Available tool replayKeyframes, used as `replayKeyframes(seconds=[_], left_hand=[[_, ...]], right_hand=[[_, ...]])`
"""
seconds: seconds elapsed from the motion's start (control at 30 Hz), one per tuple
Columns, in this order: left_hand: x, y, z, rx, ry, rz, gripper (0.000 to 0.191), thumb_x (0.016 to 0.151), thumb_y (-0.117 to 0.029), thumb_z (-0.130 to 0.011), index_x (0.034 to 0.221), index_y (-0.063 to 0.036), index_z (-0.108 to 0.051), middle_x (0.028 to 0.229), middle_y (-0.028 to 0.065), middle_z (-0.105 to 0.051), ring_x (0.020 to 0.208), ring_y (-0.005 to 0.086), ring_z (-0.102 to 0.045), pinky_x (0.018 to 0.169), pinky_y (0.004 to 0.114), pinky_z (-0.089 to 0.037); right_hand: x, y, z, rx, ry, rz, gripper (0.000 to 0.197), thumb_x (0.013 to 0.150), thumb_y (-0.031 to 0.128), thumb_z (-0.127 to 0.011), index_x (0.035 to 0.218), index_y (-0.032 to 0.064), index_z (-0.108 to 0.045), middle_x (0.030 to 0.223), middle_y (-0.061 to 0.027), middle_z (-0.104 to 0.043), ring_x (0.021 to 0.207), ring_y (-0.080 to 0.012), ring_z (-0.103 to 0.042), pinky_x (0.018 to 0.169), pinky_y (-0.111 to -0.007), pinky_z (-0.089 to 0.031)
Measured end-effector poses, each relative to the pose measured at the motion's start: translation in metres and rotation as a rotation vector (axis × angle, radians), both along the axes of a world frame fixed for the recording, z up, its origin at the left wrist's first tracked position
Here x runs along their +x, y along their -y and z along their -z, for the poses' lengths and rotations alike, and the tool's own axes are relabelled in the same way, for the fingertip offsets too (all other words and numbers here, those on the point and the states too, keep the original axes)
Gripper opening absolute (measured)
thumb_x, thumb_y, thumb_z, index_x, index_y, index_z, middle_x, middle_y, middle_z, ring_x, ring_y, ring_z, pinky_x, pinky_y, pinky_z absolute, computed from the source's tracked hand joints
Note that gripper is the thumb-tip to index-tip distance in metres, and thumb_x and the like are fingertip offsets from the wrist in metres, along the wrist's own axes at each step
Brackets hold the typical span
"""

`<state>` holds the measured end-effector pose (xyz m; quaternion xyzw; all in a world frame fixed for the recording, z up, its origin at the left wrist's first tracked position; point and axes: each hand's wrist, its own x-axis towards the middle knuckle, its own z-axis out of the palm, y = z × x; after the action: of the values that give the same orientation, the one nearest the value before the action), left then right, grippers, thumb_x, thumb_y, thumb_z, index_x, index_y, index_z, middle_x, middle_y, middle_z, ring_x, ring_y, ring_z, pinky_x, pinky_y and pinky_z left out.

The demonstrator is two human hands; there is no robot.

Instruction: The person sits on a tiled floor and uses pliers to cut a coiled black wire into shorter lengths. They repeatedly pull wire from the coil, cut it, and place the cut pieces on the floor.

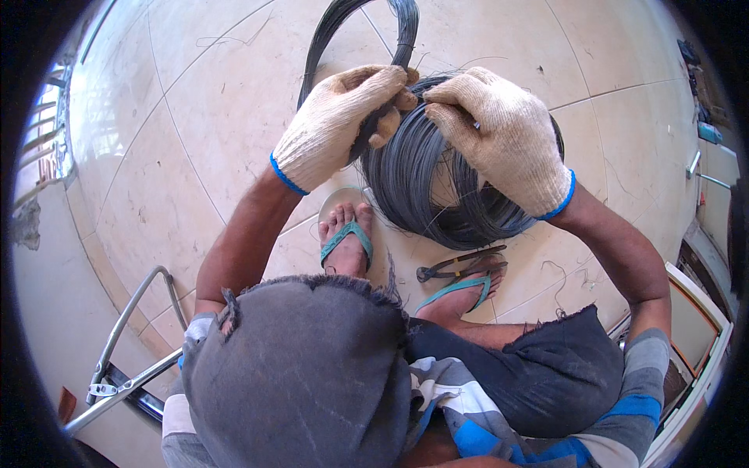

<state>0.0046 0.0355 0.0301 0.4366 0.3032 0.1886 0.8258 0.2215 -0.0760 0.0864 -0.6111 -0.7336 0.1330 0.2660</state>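
Note:
My left hand (345,117), in a cream knit glove with a blue cuff, is closed around a looped bundle of dark tie wire (320,50). The loop rises beyond the fist, and its lower end passes out under the palm. Close by on the right, my gloved right hand (497,128) is above a large coil of dark metal wire (404,175) on the floor. Its thumb and fingertips are pinched at a thin strand beside the left fingers; the strand is hard to make out. Loose wire ends stick out of the coil.
End-cutting pincers (459,268) lie against my right foot in a green flip-flop (462,289). Beige floor tiles (234,99) carry scattered wire scraps. A metal tube frame (134,374) stands at the left, a white-edged frame (702,374) at the right.

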Motion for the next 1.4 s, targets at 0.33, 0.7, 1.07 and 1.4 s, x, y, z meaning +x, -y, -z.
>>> replayKeyframes(seconds=[0.33,0.7,1.07,1.4], left_hand=[[0.007,0.003,-0.009,0.033,-0.06,-0.023,0.056,0.113,-0.04,-0.065,0.143,0.007,-0.064,0.101,0.0052,-0.071,0.074,0.0069,-0.059,0.06,0.023,-0.049],[0.001,-0.009,0.016,-0.178,0.244,0.024,0.05,0.115,-0.035,-0.061,0.145,0.0056,-0.062,0.109,0.0102,-0.074,0.082,0.0099,-0.067,0.068,0.023,-0.059],[0.013,0.013,0.02,0.003,0.002,0.033,0.051,0.112,-0.038,-0.067,0.14,0.0038,-0.064,0.106,0.008,-0.073,0.082,0.0101,-0.068,0.071,0.025,-0.058],[0.02,0.015,0.025,-0.031,0.001,0.007,0.056,0.111,-0.044,-0.068,0.139,0.0044,-0.066,0.103,0.0091,-0.074,0.083,0.0103,-0.068,0.073,0.025,-0.058]], right_hand=[[0.005,0.002,-0.01,0.139,0.235,-0.09,0.018,0.096,0.025,-0.077,0.11,0.013,-0.075,0.096,-0.009,-0.073,0.086,-0.0315,-0.074,0.075,-0.043,-0.061],[0.014,0.007,-0.009,0.124,0.29,-0.101,0.02,0.091,0.02,-0.079,0.109,0.0123,-0.075,0.098,-0.0088,-0.072,0.09,-0.0328,-0.073,0.08,-0.044,-0.06],[0.007,-0.019,-0.009,0.248,0.18,-0.228,0.024,0.092,0.013,-0.076,0.115,0.0116,-0.076,0.11,-0.0095,-0.078,0.099,-0.0341,-0.077,0.084,-0.042,-0.062],[0.002,-0.023,0.001,-0.554,-0.889,0.367,0.028,0.115,0.025,-0.061,0.126,0.0007,-0.068,0.101,-0.0099,-0.078,0.084,-0.0157,-0.078,0.069,-0.028,-0.064]])
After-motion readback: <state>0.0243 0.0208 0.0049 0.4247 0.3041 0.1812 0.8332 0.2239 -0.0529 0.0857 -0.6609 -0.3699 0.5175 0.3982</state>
